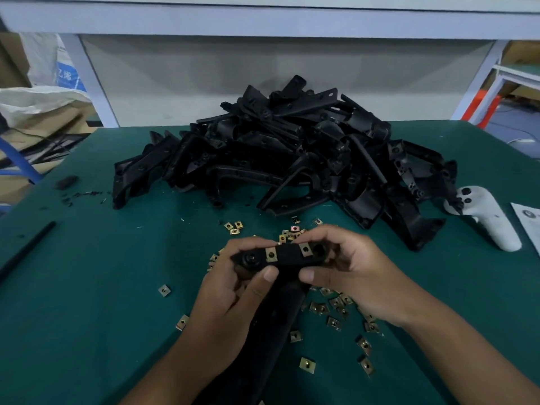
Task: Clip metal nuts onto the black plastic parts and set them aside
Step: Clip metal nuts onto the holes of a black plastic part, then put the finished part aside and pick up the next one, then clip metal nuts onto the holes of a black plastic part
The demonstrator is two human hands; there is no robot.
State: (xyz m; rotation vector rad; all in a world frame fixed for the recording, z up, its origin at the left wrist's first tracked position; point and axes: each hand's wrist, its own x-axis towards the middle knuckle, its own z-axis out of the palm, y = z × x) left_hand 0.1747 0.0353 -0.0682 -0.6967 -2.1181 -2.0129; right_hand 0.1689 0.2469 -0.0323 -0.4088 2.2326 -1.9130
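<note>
Both hands hold one black plastic part (287,255) above the green table, near its front middle. My left hand (233,290) grips the part's left end, thumb pressed on its front face. My right hand (350,267) grips the right end, thumb beside the left one. Two brass-coloured metal nuts sit clipped on the part's top edge, one at the left (271,254) and one at the right (304,249). The part's long body runs down toward me between my forearms. Several loose metal nuts (336,305) lie scattered on the table under and around my hands.
A big pile of black plastic parts (292,153) fills the middle and right of the green table (102,287). A white handheld controller (488,217) lies at the right, paper beside it. A thin black rod (26,249) lies at the left edge. Boxes and bags stand beyond the table's left side.
</note>
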